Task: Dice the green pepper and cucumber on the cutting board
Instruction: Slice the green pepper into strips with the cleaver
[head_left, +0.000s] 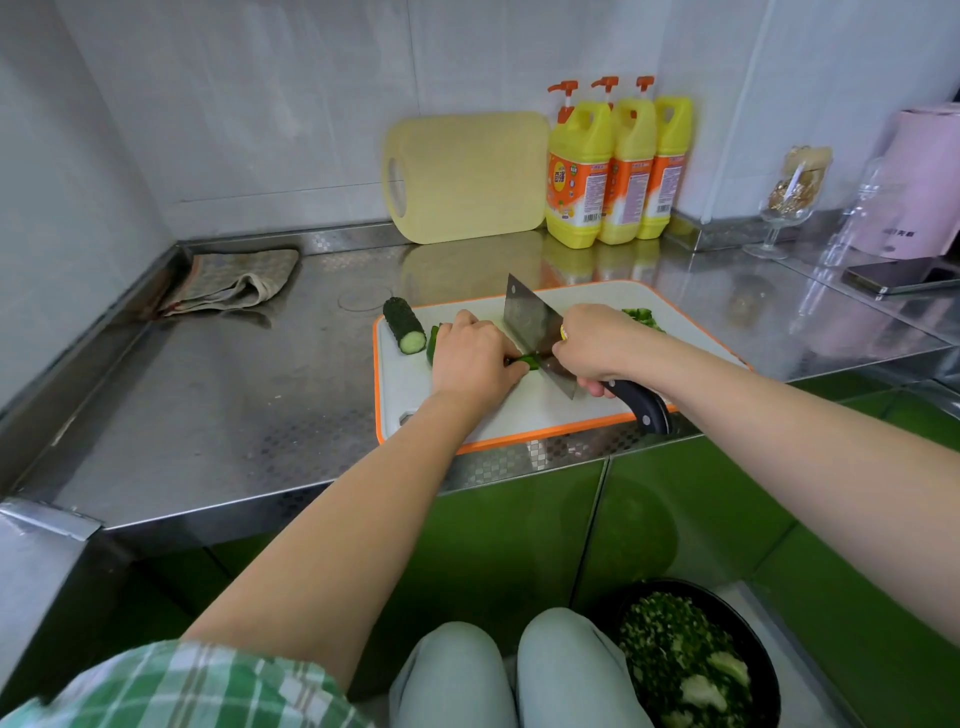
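Lowest in the frame, right of my knees, a dark bowl (696, 654) holds finely chopped greens. Above it, in the middle of the frame, is the orange-rimmed cutting board (415, 415). My left hand (470, 358) is curled knuckles-up, and its fingertips pin a green strip (522, 359); I cannot tell whether the strip is pepper or cucumber. The strip's long axis runs left to right across the frame, and its free end pokes out toward my right hand (597, 345). That hand is wrapped tight round the black handle of the cleaver (535, 327). The blade crosses the strip just beside my left fingertips, so I judge each cut steps leftward toward them. A cucumber chunk (404, 326) lies at the board's far left corner, cut face toward me. Diced green bits (644, 318) lie at its far right. Farther back a yellow board (467, 176) leans on the wall beside three yellow detergent bottles (579, 171). Their orange labels carry large Chinese characters that I cannot read surely, and the small print is illegible.
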